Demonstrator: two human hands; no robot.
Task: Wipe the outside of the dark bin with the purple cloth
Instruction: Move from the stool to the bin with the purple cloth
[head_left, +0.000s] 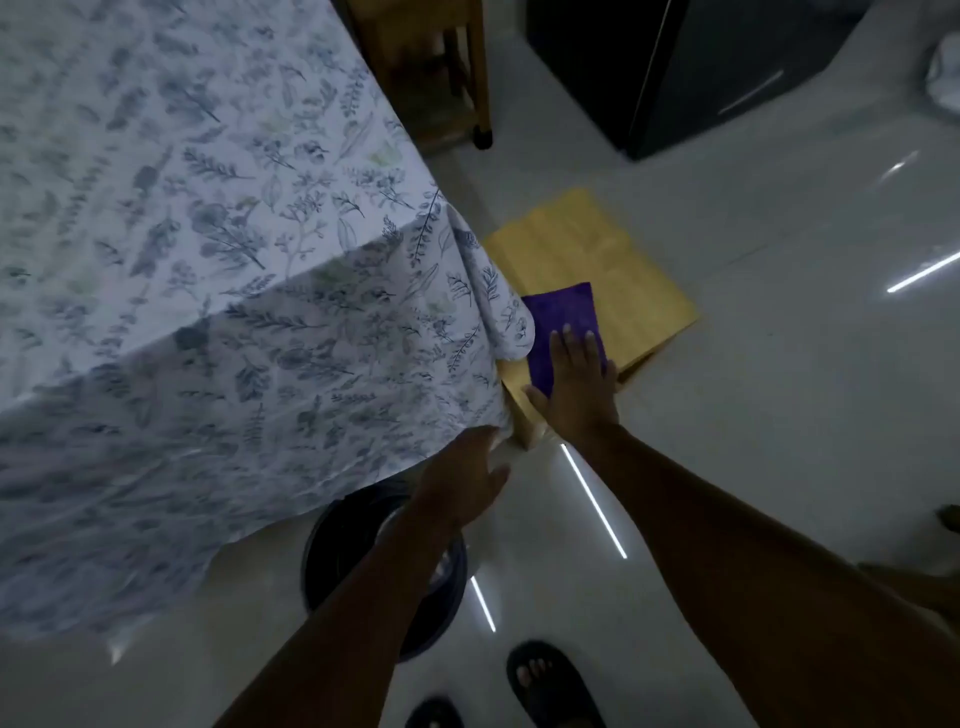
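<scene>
on the yellow wooden stool by the surface's corner, r hand lies flat on 1 purple cloth, fingers spread, pressing not gripping. l hand open, fingers loose, touching the floral tablecloth edge. 1 dark bin on floor under l forearm, part hidden. 2 sandalled feet below.

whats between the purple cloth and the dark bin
In the head view, the left hand and the hanging corner of the floral tablecloth lie between the purple cloth and the dark bin, plus bare floor.
</scene>
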